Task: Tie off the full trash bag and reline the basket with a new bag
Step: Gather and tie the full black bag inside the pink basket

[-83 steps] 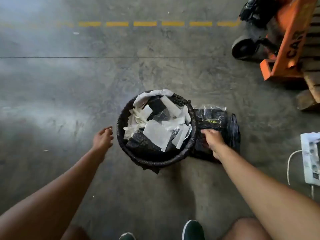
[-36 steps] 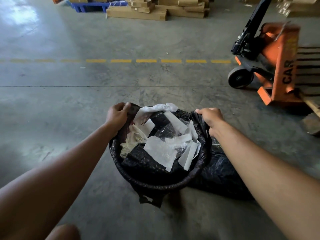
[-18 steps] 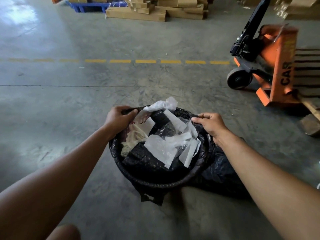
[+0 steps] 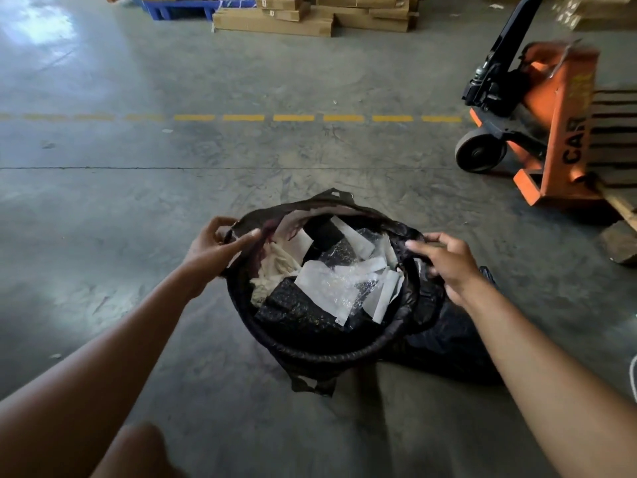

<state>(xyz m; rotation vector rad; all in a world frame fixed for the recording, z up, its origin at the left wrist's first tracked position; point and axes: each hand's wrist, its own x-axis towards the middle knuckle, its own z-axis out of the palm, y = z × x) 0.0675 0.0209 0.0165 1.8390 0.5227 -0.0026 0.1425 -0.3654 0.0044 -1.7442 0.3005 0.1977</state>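
Observation:
A round black basket (image 4: 331, 353) stands on the concrete floor, lined with a black trash bag (image 4: 303, 205) full of white paper scraps and plastic (image 4: 337, 281). My left hand (image 4: 213, 250) pinches the bag's edge at the basket's left rim and has lifted it off the rim. My right hand (image 4: 444, 260) grips the bag's edge at the right rim. The far edge of the bag stands up above the basket. A pack of new black bags (image 4: 451, 343) lies on the floor right of the basket, under my right forearm.
An orange pallet jack (image 4: 548, 132) with a pallet stands at the right. Flat cardboard boxes (image 4: 275, 19) and a blue pallet lie at the back. A dashed yellow line (image 4: 293, 118) crosses the floor beyond the basket. A white cable shows at the right edge.
Both hands went from beside the basket to its rim and took hold of the bag's edge. Since half a second ago the far and left edges have been pulled up off the rim.

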